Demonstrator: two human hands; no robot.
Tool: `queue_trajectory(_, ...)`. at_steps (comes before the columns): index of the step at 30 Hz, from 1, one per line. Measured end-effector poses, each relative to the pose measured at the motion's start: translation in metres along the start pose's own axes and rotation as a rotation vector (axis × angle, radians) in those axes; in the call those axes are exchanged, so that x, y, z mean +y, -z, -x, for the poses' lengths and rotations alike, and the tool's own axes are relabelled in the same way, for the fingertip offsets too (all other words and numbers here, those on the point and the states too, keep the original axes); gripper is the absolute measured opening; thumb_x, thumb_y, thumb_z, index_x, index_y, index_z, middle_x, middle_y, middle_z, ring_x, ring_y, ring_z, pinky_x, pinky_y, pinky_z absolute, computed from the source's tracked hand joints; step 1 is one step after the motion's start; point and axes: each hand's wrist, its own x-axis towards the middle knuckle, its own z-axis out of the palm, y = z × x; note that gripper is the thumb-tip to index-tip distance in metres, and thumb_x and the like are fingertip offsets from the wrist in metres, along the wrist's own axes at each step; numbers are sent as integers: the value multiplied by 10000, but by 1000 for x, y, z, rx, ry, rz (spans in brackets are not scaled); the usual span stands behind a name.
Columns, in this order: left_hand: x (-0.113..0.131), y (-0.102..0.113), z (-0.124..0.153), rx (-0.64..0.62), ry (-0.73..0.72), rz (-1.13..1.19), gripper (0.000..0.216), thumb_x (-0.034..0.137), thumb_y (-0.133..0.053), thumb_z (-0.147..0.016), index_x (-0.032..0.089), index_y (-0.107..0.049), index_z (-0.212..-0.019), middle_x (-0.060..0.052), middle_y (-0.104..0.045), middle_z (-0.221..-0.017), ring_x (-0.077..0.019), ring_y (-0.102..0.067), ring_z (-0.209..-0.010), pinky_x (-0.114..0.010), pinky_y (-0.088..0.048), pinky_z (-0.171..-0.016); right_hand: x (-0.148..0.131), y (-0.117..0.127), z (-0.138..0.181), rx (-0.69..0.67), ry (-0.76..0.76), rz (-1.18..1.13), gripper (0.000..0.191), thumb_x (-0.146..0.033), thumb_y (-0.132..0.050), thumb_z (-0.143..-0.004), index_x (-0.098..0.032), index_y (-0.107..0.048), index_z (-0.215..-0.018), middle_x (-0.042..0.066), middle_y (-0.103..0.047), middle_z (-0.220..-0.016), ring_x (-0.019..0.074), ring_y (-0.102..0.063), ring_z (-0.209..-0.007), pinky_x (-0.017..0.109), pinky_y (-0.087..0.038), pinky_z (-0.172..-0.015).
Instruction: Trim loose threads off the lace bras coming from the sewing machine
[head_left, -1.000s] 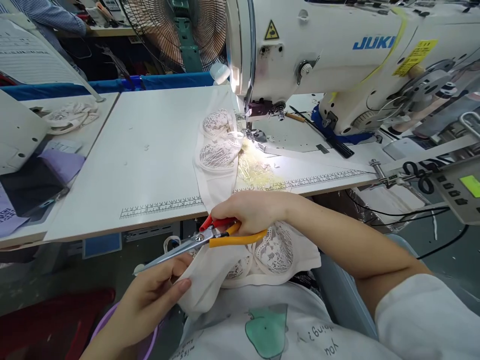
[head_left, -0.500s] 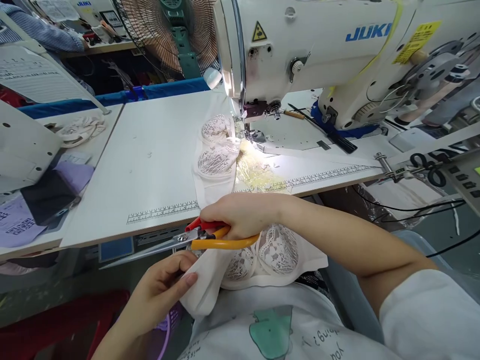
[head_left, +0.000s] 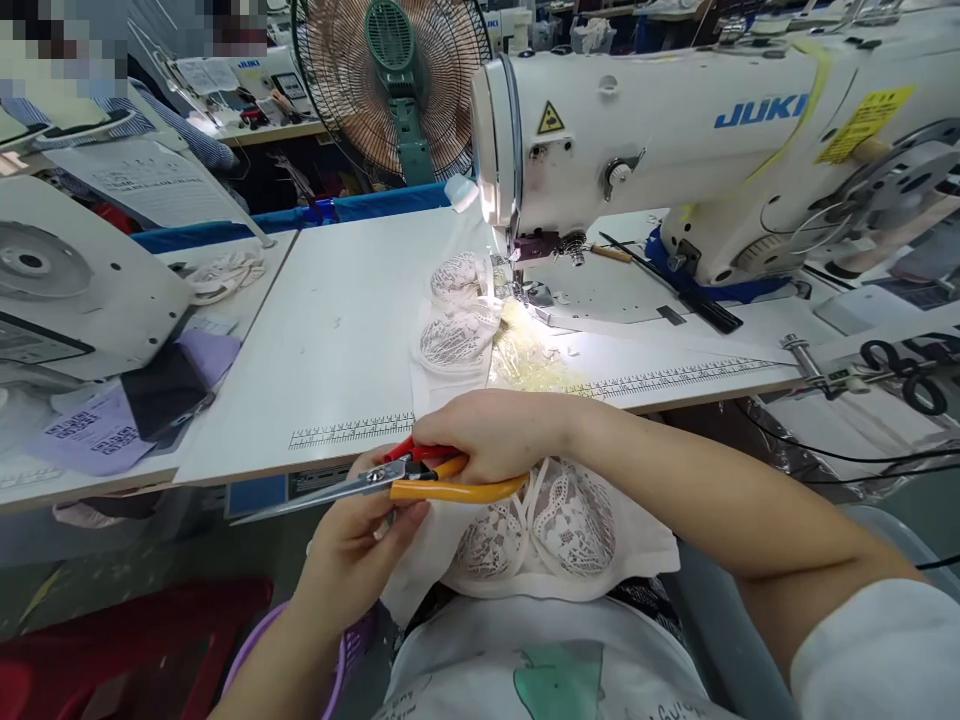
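Observation:
A white lace bra (head_left: 574, 515) lies across my lap, its cups facing up. My left hand (head_left: 345, 560) pinches the bra's side band, with the fingers partly behind the scissors. Over the bra, my right hand (head_left: 487, 430) grips a pair of scissors (head_left: 457, 492) with red and orange handles. Their long metal blades look closed and point left, passing above my left hand. Another white lace bra (head_left: 454, 340) lies on the sewing table (head_left: 352, 330), its near end hidden behind my right hand.
A JUKI sewing machine (head_left: 660, 130) stands at the right, with yellowish scraps (head_left: 529, 360) near its needle. Behind the table is a fan (head_left: 409, 100). A purple basket (head_left: 345, 660) and a red stool (head_left: 127, 640) are below left. A person's striped sleeve (head_left: 199, 140) shows behind.
The view has tilted up and shifted left. My left hand has moved up and in closer to the scissors, carrying the band with it. Both hands keep their hold.

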Motion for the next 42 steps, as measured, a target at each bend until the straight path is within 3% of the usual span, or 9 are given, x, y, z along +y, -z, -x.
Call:
queue_trajectory(3,2,3,2,-2,-84,-69,159,197,-617,-740,263,-720,-841,-10,-702,-784,-176,-615,-729,-253,-471,-706,0,0,-2,4,18,-5,216,-159,-508,-732,-200,-313,-648,-25,-440,-619,108,-392,-532,235,-277,-478)
queue_trajectory(6,4,1,4,-68,55,127,135,253,-618,-765,268,-721,-850,-9,-703,-789,-167,-611,-731,-256,-470,-739,0,0,-4,-10,29,-8,220,-160,-513,-732,-199,-314,-646,-26,-443,-621,105,-392,-530,232,-280,-476)
queue_trajectory(10,1,-2,5,-7,253,479,120,335,-700,-701,241,-727,-771,-9,-694,-723,-161,-593,-742,-238,-469,-723,-1,1,-7,6,30,-5,225,-162,-516,-732,-200,-311,-646,-27,-443,-625,102,-389,-532,230,-281,-480)
queue_trajectory(14,-7,0,6,-4,337,590,161,341,-764,-624,219,-730,-724,-7,-679,-657,-135,-572,-659,-207,-457,-630,-2,2,-6,18,31,-21,222,-172,-514,-728,-201,-309,-648,-29,-444,-623,103,-392,-532,230,-285,-479)
queue_trajectory(26,2,-8,10,145,437,550,294,383,-812,-521,208,-740,-745,-29,-717,-713,-178,-619,-707,-235,-491,-659,-8,1,-6,-23,1,-33,224,-146,-517,-708,-202,-306,-656,-23,-449,-636,110,-400,-545,236,-288,-486)
queue_trajectory(30,1,-8,13,211,486,382,350,443,-797,-503,181,-734,-725,-55,-716,-738,-221,-623,-721,-283,-487,-645,-7,-2,-3,-10,13,-68,208,-149,-520,-705,-200,-320,-677,-16,-473,-674,113,-411,-569,234,-289,-496)
queue_trajectory(35,1,-11,12,167,448,230,358,474,-738,-570,162,-728,-746,-83,-711,-798,-262,-604,-814,-342,-472,-735,-4,-10,0,18,-7,-78,192,-165,-518,-710,-200,-331,-690,-20,-482,-666,110,-412,-565,225,-276,-482)
queue_trajectory(38,2,-12,10,68,439,385,294,402,-752,-571,164,-718,-740,-67,-702,-755,-220,-606,-719,-309,-488,-675,-7,-24,9,151,-106,-121,202,-173,-541,-695,-205,-342,-712,-26,-485,-678,109,-413,-576,218,-284,-491)
queue_trajectory(42,1,-11,11,1,382,495,146,309,-708,-637,167,-676,-641,-26,-635,-622,-140,-546,-566,-221,-444,-537,-19,-53,38,494,-381,-289,316,-328,-612,-663,-216,-322,-719,-29,-458,-692,106,-391,-563,215,-310,-496)
